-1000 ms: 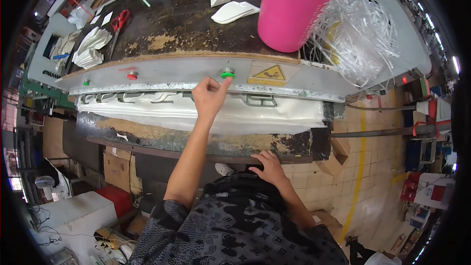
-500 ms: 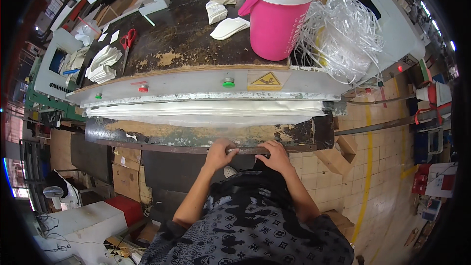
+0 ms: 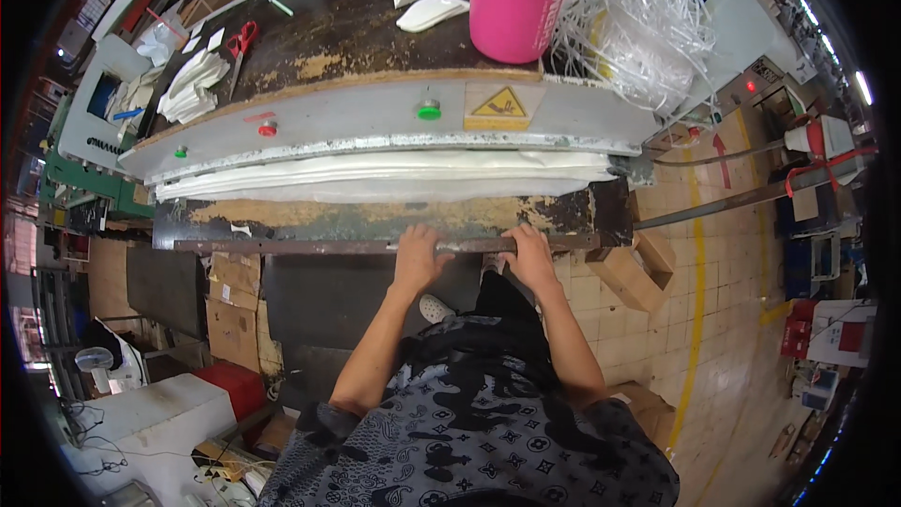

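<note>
My left hand (image 3: 417, 261) is closed over the front of a worn machine bed (image 3: 319, 216), its fingers on top of the brown metal edge bar (image 3: 244, 246) and its thumb toward the middle. A short way to the right, my right hand (image 3: 532, 257) grips the same bar, thumb turned inward. Beyond both hands, long white layered sheets (image 3: 375, 172) lie across the bed, under the machine's grey front beam (image 3: 347, 122). Neither hand touches the sheets. A small white scrap (image 3: 241, 229) rests on the bed at the left.
Green buttons (image 3: 429, 110) and a red button (image 3: 267, 129) sit on the beam beside a yellow warning plate (image 3: 503, 107). On top stand a pink jug (image 3: 519, 5), red scissors (image 3: 243, 42) and tangled clear strips (image 3: 648, 38). A cardboard box (image 3: 633, 272) lies on the floor at right.
The view has tipped down, so the machine sits higher in the picture. Both hands stay on the bar, a little farther apart, and more of my legs and a shoe shows.
</note>
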`<control>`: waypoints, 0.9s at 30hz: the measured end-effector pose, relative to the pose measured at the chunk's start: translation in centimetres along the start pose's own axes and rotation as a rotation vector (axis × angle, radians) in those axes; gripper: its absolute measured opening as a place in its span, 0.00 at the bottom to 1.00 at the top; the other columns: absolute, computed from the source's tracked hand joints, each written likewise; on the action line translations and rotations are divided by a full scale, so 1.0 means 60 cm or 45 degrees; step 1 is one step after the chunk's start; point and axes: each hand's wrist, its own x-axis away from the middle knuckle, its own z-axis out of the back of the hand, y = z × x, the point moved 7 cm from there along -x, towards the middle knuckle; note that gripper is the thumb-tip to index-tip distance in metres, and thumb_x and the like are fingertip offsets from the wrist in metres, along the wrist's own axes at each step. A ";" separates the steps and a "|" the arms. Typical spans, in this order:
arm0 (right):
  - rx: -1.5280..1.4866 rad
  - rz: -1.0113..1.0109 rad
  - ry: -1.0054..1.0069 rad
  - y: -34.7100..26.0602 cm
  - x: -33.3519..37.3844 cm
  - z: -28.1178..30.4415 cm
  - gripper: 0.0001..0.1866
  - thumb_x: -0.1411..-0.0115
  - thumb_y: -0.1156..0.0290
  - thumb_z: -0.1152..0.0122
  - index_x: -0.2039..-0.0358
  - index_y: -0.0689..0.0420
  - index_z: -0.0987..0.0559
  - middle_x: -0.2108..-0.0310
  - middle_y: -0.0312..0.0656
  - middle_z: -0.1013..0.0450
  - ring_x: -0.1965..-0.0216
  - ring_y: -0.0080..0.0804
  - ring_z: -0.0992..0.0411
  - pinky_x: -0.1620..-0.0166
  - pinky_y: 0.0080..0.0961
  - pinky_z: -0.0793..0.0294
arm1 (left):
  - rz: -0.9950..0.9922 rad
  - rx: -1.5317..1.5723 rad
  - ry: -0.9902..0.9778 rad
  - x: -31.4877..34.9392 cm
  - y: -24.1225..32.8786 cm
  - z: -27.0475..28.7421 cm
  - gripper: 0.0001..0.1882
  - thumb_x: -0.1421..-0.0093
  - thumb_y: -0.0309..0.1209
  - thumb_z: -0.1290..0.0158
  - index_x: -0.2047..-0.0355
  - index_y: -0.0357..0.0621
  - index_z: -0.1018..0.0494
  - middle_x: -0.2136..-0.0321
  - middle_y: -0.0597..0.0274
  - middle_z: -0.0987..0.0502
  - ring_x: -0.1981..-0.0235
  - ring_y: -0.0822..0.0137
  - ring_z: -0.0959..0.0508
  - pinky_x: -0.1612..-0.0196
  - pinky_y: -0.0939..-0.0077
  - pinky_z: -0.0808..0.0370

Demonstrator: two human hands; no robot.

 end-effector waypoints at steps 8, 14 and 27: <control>-0.139 0.034 -0.157 0.007 0.059 -0.021 0.19 0.47 0.68 0.21 0.55 0.55 0.17 0.57 0.46 0.22 0.50 0.49 0.25 0.44 0.43 0.29 | 0.054 0.071 -0.225 0.055 -0.019 -0.026 0.20 0.49 0.36 0.28 0.58 0.44 0.20 0.60 0.51 0.24 0.56 0.46 0.25 0.52 0.54 0.28; -0.483 -0.113 0.300 0.087 -0.019 0.051 0.05 0.39 0.74 0.29 0.65 0.62 0.15 0.69 0.47 0.18 0.68 0.36 0.19 0.61 0.30 0.22 | -0.077 0.236 -0.172 -0.080 0.054 -0.028 0.20 0.46 0.37 0.30 0.56 0.42 0.20 0.55 0.50 0.22 0.52 0.45 0.22 0.49 0.56 0.25; -0.043 -0.116 0.464 0.169 -0.034 -0.037 0.09 0.38 0.72 0.31 0.57 0.55 0.19 0.66 0.44 0.29 0.63 0.43 0.28 0.58 0.40 0.28 | -0.303 0.571 -0.083 -0.118 0.045 -0.123 0.19 0.43 0.33 0.31 0.54 0.40 0.20 0.61 0.54 0.25 0.56 0.52 0.23 0.51 0.59 0.26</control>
